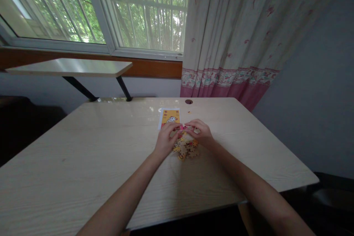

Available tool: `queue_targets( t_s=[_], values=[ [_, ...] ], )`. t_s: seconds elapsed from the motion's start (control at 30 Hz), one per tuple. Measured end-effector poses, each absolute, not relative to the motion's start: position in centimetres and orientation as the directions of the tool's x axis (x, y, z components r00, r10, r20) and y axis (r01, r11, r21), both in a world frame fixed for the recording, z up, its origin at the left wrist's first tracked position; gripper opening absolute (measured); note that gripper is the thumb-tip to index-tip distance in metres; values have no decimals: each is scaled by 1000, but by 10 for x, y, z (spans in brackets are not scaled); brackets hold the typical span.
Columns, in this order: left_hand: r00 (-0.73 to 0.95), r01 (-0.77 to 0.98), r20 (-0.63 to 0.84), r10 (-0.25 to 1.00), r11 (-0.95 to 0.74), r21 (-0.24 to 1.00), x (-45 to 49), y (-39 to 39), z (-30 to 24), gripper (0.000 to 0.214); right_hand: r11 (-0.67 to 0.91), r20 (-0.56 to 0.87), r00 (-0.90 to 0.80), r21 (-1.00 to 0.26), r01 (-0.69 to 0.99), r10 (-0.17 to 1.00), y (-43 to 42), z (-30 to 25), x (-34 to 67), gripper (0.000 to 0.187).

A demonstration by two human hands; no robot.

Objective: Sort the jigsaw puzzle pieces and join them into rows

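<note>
My left hand (165,139) and my right hand (202,133) meet over the desk, fingertips almost touching. Between them are small pink and red jigsaw puzzle pieces (183,127), pinched by the fingers of both hands. Whether these pieces are joined cannot be made out. Just below the hands lies a loose heap of jigsaw pieces (183,149), some yellow, others showing bare tan backs. Behind my left hand is a picture card (170,115) with a white animal on a yellow ground; the hand covers its lower edge. One small loose piece (189,112) rests beyond my right hand.
The pale wooden desk (83,155) reaches to the wall, with a round cable hole (188,101) near its back edge. At the back left, a raised shelf (74,67) stands on black brackets. A floral curtain (229,37) hangs beside the barred window (146,11).
</note>
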State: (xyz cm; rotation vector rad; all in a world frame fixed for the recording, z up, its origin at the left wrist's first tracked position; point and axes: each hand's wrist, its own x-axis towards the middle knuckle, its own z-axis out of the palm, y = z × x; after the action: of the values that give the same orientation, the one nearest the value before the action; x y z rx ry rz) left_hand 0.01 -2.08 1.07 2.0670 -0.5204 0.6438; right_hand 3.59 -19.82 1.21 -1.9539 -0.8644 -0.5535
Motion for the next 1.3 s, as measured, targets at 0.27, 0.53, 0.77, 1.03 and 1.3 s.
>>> queue_targets(
  t_s=[0.27, 0.53, 0.77, 1.03, 1.3],
  values=[
    [805, -539, 570, -165, -603, 588, 6, -18, 4, 20, -387, 695, 689, -589, 710, 205, -220, 33, 44, 19],
    [893, -346, 442, -81, -752, 562, 16, -9, -13, 19, -390, 688, 702, -604, 695, 186, -225, 31, 49, 18],
    [903, -301, 426, -58, -792, 531, 19, -7, -14, 20, -391, 704, 682, -582, 713, 195, -224, 31, 49, 19],
    [896, -302, 441, -55, -803, 514, 19, -7, -14, 19, -430, 687, 702, -584, 688, 190, -235, 33, 56, 20],
    [911, -286, 406, -70, -817, 501, 16, -9, -9, 20, -490, 505, 845, -700, 520, 176, -245, 16, 111, 27]
  ],
)
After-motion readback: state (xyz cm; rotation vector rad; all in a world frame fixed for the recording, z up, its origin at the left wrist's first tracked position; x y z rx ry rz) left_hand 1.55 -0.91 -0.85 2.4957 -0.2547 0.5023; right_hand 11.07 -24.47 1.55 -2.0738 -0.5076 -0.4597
